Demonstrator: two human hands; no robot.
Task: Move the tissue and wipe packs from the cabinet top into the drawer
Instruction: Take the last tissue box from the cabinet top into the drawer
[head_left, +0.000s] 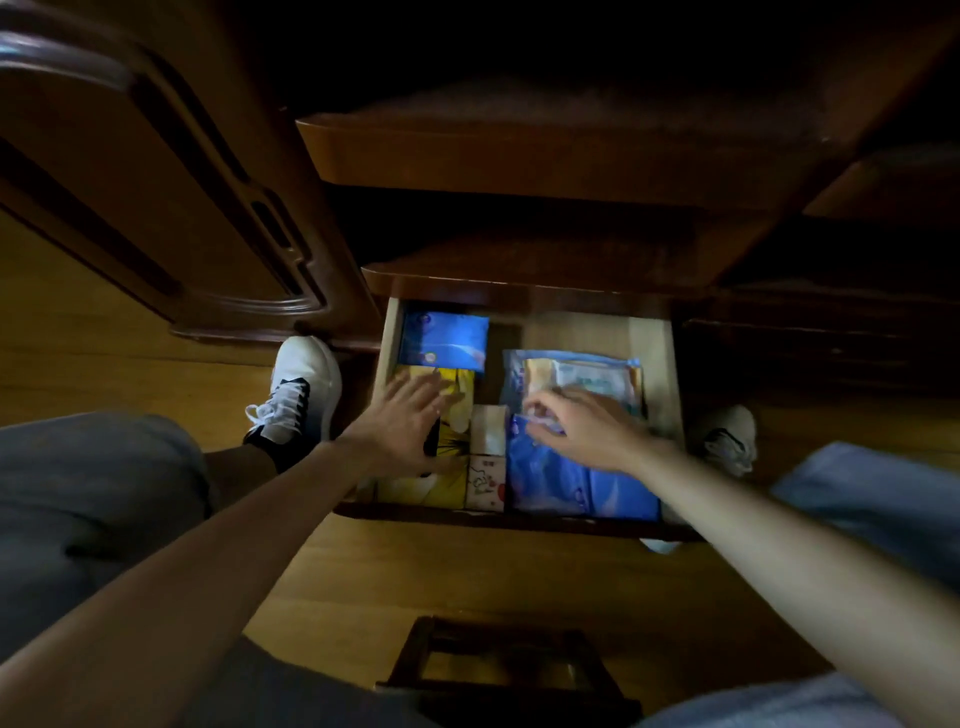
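Over open drawer (670, 364) | wood floor (467, 571) | left hand (400, 415) flat on yellow pack (457, 415) | right hand (582, 421) pinching clear pack (587, 376)

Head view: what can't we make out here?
- Cabinet top: too dark to tell whether packs remain.
- Right hand: motion-blurred over the clear bag; grip unclear.
- Yellow pack: partly covered by the left hand.
- Pack labels: too small and blurred.
- Drawer rear: hidden under the cabinet.

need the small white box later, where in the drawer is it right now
In the head view the small white box stands at the drawer's front middle, between the yellow pack and the blue pack.
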